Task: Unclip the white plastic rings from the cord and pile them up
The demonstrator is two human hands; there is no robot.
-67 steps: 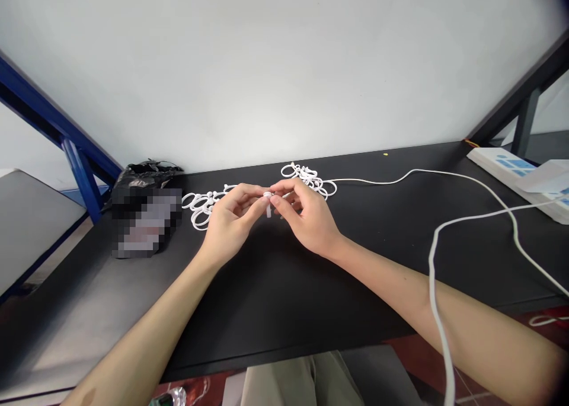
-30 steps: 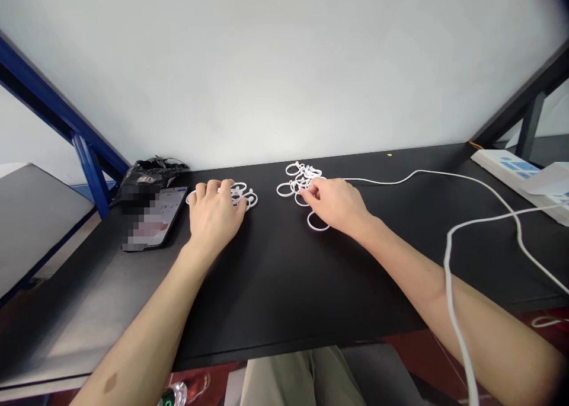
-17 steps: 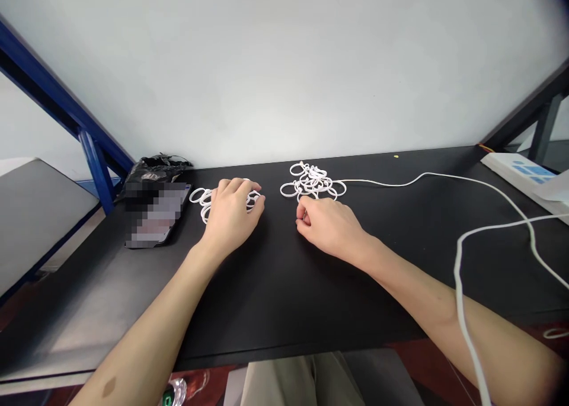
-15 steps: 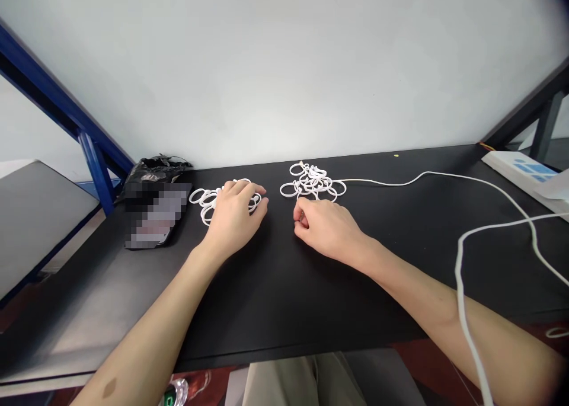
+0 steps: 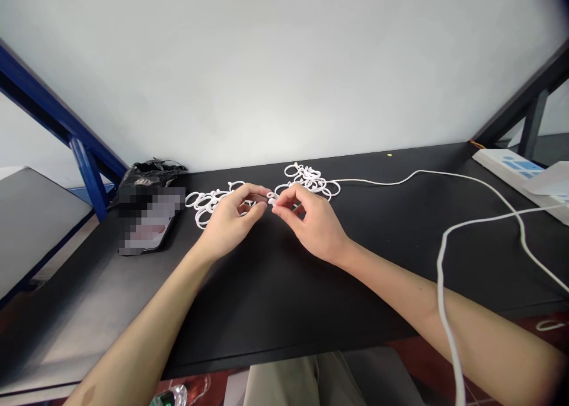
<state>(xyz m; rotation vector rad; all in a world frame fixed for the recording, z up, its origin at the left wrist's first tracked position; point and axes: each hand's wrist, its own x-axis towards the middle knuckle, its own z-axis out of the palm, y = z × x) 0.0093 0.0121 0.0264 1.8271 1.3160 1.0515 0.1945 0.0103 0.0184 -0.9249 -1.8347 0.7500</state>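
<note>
- A small white looped piece of smooth plastic-like material [image 5: 271, 197] is pinched between thumb and forefinger of the right hand [image 5: 313, 222], above the table's middle.
- The left hand [image 5: 233, 219] is curled, thumb and forefinger brought up to the piece's left side; whether it is touched there cannot be told.
- A fingertip grip is probably used because the piece is so small; both hands are likely brought together so it can be worked from two sides.
- A heap of thin white rings with small knobs [image 5: 204, 203] is laid left, partly covered by the left hand; a similar far heap of tangled white rings [image 5: 313, 181] is laid beyond the right hand. Both are presumably kept within easy reach, separated by side.
- On the black, flat tabletop [image 5: 267, 299], a crumpled black plastic bag [image 5: 153, 172] and a dark phone-like slab, its screen pixelated [image 5: 151, 237], are set at left, apparently out of the way.
- Counted: hands, two; held piece, one; heaps, two; bag, one; slab, one; white cable runs [image 5: 444, 240] at right, two. Rings are overlapped and cannot be counted exactly.
</note>
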